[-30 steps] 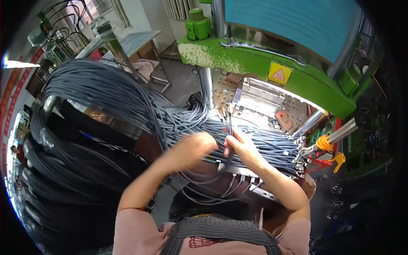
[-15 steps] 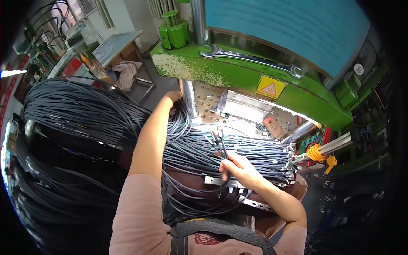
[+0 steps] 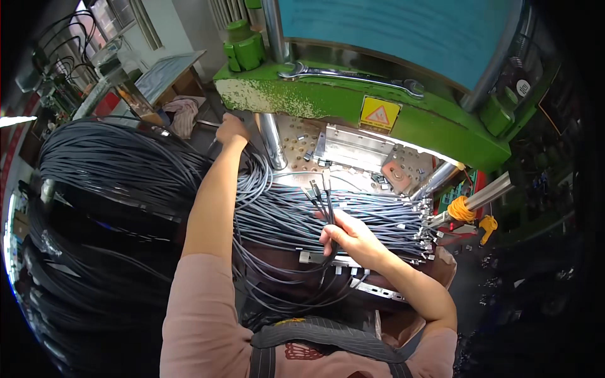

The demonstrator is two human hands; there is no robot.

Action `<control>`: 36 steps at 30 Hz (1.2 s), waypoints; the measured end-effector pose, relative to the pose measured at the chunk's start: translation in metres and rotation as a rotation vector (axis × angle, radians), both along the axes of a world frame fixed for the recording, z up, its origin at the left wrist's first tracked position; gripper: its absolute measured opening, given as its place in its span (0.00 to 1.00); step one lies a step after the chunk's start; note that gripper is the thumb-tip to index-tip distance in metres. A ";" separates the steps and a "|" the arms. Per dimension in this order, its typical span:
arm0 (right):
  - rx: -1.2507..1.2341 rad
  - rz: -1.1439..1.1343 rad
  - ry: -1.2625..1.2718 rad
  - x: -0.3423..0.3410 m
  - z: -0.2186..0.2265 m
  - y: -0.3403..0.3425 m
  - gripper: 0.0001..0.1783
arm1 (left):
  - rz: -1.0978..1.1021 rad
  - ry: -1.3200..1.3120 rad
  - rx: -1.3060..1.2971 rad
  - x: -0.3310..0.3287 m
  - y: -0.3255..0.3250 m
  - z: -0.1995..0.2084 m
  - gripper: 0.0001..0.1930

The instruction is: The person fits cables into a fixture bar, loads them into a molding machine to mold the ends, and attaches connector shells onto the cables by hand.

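My right hand (image 3: 354, 239) is closed round several black cables, whose metal plug ends (image 3: 316, 191) stick up above the fingers. Under it a wide layer of dark cables (image 3: 372, 217) stretches to the right, ending in a row of small metal connectors (image 3: 428, 228). At the far left, my left hand (image 3: 232, 130) is curled beside the press's steel column (image 3: 271, 142), just above the gathered cable loops (image 3: 255, 176). Its fingers face away, so what they hold, if anything, is hidden. A thick hank of black cables (image 3: 113, 157) hangs left of that arm.
A green press frame (image 3: 302, 94) crosses the far side, with a wrench (image 3: 353, 79) lying along it and a yellow warning label (image 3: 379, 114). Below it are a metal block (image 3: 356, 148) and a perforated plate (image 3: 293, 135). A yellow coiled cord (image 3: 462, 208) wraps a bar at right.
My left hand has lifted out of the cable loops and moved away and to the left. The right hand still grips its cables. The whole view has shifted slightly.
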State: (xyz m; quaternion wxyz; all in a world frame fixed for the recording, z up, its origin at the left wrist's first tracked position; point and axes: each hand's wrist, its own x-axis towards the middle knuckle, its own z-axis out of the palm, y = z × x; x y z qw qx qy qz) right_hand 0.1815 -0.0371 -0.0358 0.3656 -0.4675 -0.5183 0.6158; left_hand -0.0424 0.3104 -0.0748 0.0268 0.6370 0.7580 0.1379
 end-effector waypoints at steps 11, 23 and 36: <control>0.028 0.047 0.131 -0.019 -0.001 -0.005 0.22 | 0.092 -2.351 -0.222 -0.056 0.007 0.047 0.11; 0.147 -0.039 0.031 -0.051 0.035 0.011 0.21 | -0.227 -2.455 0.369 -0.036 -0.073 0.143 0.23; 0.800 -0.200 -0.635 -0.139 0.051 0.139 0.17 | -0.746 -1.834 0.317 -0.077 -0.295 0.142 0.13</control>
